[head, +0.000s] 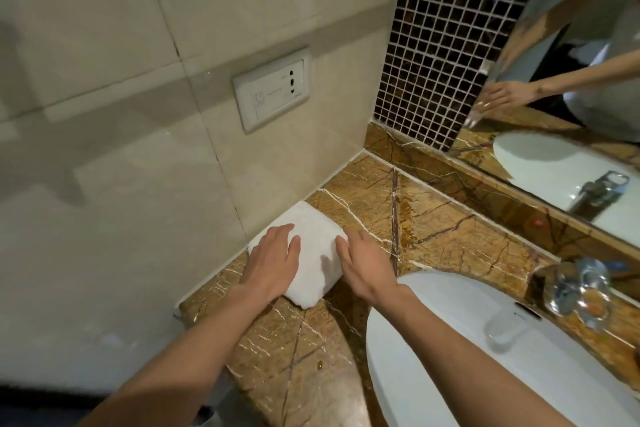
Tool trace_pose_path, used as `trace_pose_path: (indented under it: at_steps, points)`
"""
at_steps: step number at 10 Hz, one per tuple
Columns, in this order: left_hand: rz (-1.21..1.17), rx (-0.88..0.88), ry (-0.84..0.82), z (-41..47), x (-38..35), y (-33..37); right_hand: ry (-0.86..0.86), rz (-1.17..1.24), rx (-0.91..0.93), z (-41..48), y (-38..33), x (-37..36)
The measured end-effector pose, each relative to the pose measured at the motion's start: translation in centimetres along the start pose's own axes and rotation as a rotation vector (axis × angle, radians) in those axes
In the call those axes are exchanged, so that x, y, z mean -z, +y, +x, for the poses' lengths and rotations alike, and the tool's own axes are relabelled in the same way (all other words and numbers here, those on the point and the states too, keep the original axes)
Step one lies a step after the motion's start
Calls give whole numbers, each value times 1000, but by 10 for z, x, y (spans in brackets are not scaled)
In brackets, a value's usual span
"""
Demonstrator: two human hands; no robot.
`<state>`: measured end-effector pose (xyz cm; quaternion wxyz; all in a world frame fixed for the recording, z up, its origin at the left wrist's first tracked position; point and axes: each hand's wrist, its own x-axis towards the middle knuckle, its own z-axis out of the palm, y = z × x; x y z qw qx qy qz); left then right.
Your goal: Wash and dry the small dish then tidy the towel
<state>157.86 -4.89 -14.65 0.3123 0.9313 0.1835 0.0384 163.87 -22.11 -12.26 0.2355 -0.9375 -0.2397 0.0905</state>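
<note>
Both hands lie flat and open on the folded towel (313, 250): left hand (273, 262), right hand (363, 265). The glass dish (576, 291) looks blurry.

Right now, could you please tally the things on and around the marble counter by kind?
White folded towel: 1
Hands on the towel, left and right: 2
White sink: 1
Clear glass items beside the sink, too blurred to separate: at least 1
Wall socket plate: 1
Total: at least 6
</note>
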Motion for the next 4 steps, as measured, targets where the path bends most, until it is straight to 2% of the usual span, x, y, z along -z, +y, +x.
trace_pose_path:
  at_steps: [4]
  points:
    - [-165,-16,12,-84,74,11,192,101,-145,-104,-57,32]
